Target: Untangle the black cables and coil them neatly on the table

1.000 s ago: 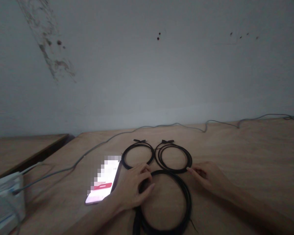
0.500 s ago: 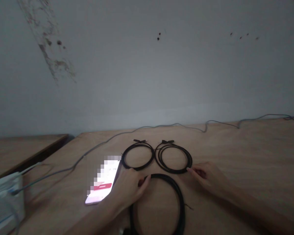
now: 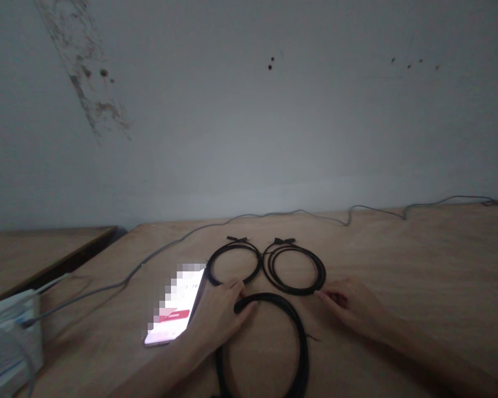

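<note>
Three coils of black cable lie on the wooden table (image 3: 419,265). A large coil (image 3: 301,354) sits nearest me, and my left hand (image 3: 218,320) rests on its far left edge, fingers curled over the cable. Behind it lie two smaller coils side by side, a left coil (image 3: 233,265) and a right coil (image 3: 295,270). My right hand (image 3: 351,309) lies on the table just right of the large coil, its fingertips pointing at the near edge of the right coil, fingers loosely bent with nothing in them.
A lit phone (image 3: 174,312) lies left of my left hand. A thin grey wire (image 3: 299,211) runs along the back of the table by the wall. A white box (image 3: 8,342) with cables sits at the left, beside a second table (image 3: 33,254).
The large coil has slid left and toward me, and looks narrower now. My left hand has shifted on its far edge. My right hand has barely moved.
</note>
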`<state>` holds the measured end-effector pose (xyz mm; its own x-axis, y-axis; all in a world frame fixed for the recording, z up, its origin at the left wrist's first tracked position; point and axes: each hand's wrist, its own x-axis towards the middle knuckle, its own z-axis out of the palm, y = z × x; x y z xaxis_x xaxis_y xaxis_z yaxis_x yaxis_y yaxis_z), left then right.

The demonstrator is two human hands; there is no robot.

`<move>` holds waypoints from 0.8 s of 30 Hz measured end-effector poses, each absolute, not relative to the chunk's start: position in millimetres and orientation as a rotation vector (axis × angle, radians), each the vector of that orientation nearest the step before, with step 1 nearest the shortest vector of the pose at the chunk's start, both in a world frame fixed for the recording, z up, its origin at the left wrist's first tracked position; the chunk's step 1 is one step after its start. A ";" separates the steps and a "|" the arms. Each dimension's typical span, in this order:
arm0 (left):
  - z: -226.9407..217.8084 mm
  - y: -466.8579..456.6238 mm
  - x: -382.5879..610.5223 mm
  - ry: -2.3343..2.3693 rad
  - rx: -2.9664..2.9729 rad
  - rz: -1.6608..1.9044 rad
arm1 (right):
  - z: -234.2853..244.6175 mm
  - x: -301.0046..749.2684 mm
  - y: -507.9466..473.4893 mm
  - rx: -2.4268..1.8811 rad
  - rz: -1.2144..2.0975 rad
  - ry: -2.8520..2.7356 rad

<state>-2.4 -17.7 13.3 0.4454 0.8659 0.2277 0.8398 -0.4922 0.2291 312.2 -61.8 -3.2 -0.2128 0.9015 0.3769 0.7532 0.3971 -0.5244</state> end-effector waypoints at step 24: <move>13.1 -27.1 -1.2 1.218 2.654 0.332 | -10.1 318.8 -61.2 -1.387 0.347 -2.035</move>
<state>-1.2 -27.1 13.1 0.6346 0.7637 0.1188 0.7182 -0.6395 0.2744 318.8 -61.2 -10.1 -0.2356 0.9032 0.3588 0.7334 0.4075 -0.5442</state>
